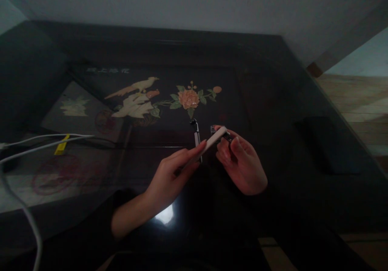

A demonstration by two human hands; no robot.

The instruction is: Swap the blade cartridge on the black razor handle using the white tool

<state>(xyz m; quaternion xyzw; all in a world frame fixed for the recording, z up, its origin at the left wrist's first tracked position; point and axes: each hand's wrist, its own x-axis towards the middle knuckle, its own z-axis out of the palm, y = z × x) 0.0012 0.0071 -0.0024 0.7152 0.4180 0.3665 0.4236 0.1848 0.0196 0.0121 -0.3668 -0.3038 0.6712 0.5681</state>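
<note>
Head view is pretty dim, so take this with a grain of salt. The left hand point(169, 178) is pinched around a slim white stick-like piece point(212, 140), fingers narrow along its lower end, tilted up to the right. The right hand point(242, 164) is curled closed around a small dark, metallic-looking thing point(226, 136) right at the white piece's upper tip, so the two are touching or nearly so; I can't tell which. Both are held just above the glossy black tabletop point(287, 101), in front of the inlaid flower point(188, 98) and bird point(136, 97). A small dark-tipped rod point(195, 131) sits just behind the left fingertips.

What I'd worry about: the light is bad and the parts are tiny, so lining them up by eye looks iffy. A slip could drop the small part onto the dark tabletop, where it'd be hard to spot. The white piece is held only at one end, so pushing on its tip might lever it out of the pinch. The white cables point(45, 141) on the left are well apart, so no snag there.
</note>
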